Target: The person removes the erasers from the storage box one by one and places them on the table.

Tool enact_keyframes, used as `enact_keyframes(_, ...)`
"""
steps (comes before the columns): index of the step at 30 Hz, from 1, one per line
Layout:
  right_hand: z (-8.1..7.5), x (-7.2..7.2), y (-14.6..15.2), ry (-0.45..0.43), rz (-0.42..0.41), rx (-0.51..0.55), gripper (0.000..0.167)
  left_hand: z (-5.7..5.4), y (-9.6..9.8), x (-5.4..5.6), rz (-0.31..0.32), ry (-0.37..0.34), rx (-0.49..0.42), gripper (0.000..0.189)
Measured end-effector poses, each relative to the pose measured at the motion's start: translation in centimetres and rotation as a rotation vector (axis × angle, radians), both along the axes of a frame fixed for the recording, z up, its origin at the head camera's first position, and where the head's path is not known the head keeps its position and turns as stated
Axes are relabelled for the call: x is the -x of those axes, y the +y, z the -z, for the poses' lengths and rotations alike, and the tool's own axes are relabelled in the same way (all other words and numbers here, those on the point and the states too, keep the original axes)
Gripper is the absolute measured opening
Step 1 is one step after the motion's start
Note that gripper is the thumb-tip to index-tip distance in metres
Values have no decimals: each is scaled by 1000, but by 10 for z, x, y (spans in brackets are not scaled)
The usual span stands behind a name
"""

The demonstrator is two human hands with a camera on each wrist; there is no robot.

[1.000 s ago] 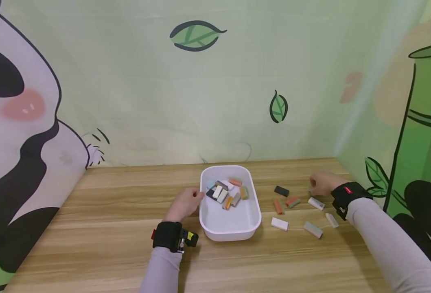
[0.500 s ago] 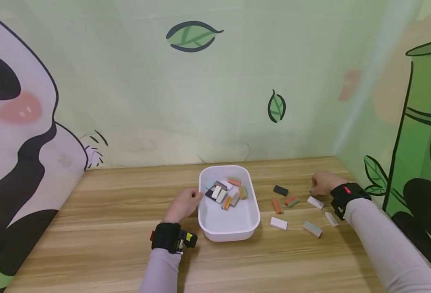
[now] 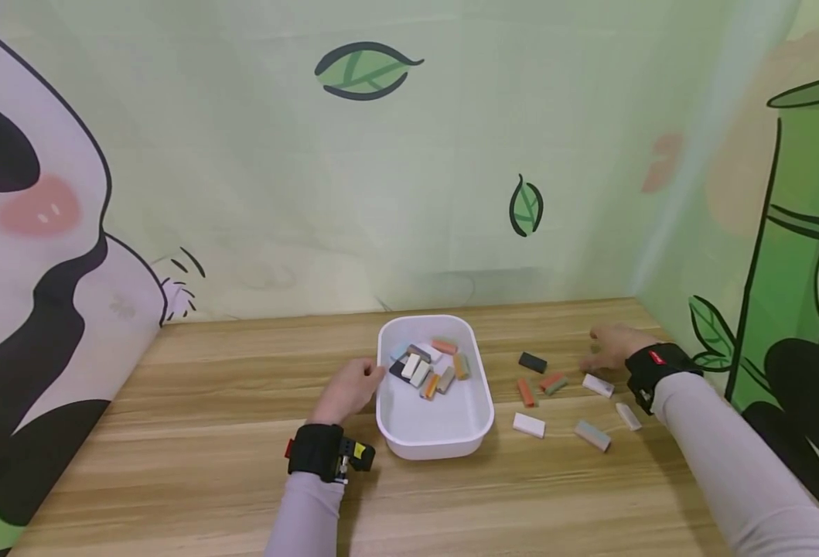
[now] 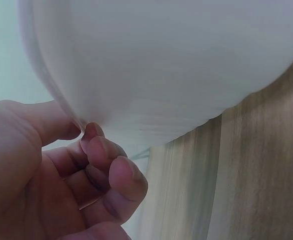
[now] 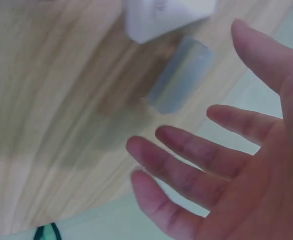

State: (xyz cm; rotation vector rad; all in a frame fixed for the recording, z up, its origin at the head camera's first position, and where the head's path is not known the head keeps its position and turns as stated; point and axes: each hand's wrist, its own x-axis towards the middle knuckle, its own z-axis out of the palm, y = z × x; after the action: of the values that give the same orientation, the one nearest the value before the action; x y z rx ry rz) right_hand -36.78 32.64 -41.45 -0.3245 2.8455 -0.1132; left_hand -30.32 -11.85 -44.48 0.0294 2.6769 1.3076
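At the left wall of a white plastic basin (image 3: pixel 437 418), my left hand (image 3: pixel 349 389) pinches the rim between thumb and fingers, as the left wrist view shows. Several erasers (image 3: pixel 421 374), in white, black, grey and orange, lie in the back half of that basin. My right hand (image 3: pixel 614 346) is over the right back of the table, fingers apart and holding nothing. In the right wrist view a translucent bluish eraser (image 5: pixel 180 75) lies just beyond its fingertips, beside a white eraser (image 5: pixel 169 17) with faint print. The right hand hides the bluish one in the head view.
Between basin and right hand lie a black eraser (image 3: pixel 533 362), two orange-and-grey erasers (image 3: pixel 526 392) and a white eraser (image 3: pixel 529 425). Closer to the right forearm are a grey eraser (image 3: pixel 593 435) and a small white piece (image 3: pixel 628 417). A printed curtain (image 3: pixel 277 193) borders the wooden table (image 3: pixel 193 433).
My right hand's fingers, bunched together at the table earlier, have spread apart, with thumb and forefinger now separated. The left hand stays on the basin rim, and the basin's contents look the same.
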Motion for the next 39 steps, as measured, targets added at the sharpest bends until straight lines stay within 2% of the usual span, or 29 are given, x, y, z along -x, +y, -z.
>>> enact_keyframes(2, -4, 1, -3, -18, 44, 5, 78, 0, 0, 0, 0, -6, -4, 31)
enact_keyframes(6, -18, 2, -13, -18, 51, 6, 82, 0, 0, 0, -7, -20, -19, 31)
enact_keyframes(13, -39, 6, -49, 58, -94, 21, 72, 1, 1, 0, -14, -10, -36, 30)
enact_keyframes(19, -49, 9, -92, 153, -226, 18, 63, 1, 2, 2, -17, -4, -32, 30)
enact_keyframes(24, -56, 7, -130, 190, -315, 35, 61, 1, 2, 2, -19, -7, -35, 30)
enact_keyframes(32, -47, 3, -192, 195, -418, 40, 51, 2, 1, 2, -16, -18, -37, 31)
enact_keyframes(39, -39, -5, -240, 52, -422, 92, 35, 1, 1, 3, -16, -25, -32, 30)
